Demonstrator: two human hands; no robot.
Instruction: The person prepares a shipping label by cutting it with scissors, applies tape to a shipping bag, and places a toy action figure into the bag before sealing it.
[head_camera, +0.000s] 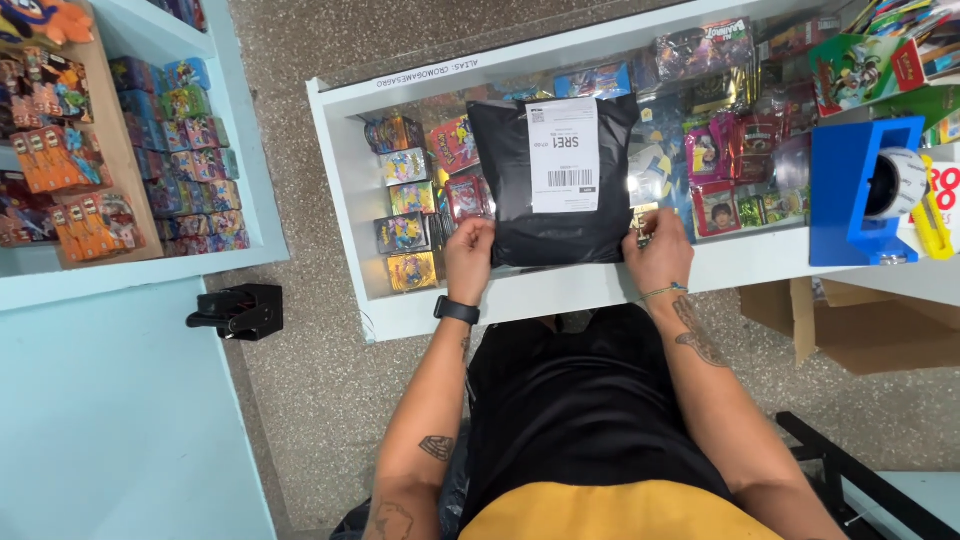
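Your left hand (468, 258) presses on the near left corner of the black poly mailer bag (552, 215), fingers curled down over its edge, grasping the corner rather than lifting it. Your right hand (657, 255) does the same at the near right corner, fingers bent against the bag's side edge; whether anything small is pinched between those fingers cannot be told. Both grips are closed on the bag.

The bag lies flat on the glass top of the white display counter (600, 285), close to its near edge and roughly midway along it. A white shipping label (563, 153) sits on the bag's upper face, toward the far end. The bag's long axis runs from you away toward the far edge of the tabletop, and the label's upper end points away from you, so it reads upright from your side.

Judgement: the step in hand looks like squaring and flattening the packed bag at its near end. The next move calls for an even hold on both corners so the bag does not skew, and for keeping the label face up.

Further out, under the glass, lie rows of colourful card boxes (410, 225) to the left and foil packs (715, 175) to the right. A blue tape dispenser (862, 190) stands at the right end of the tabletop, with a yellow utility knife (932, 222) just beside it.
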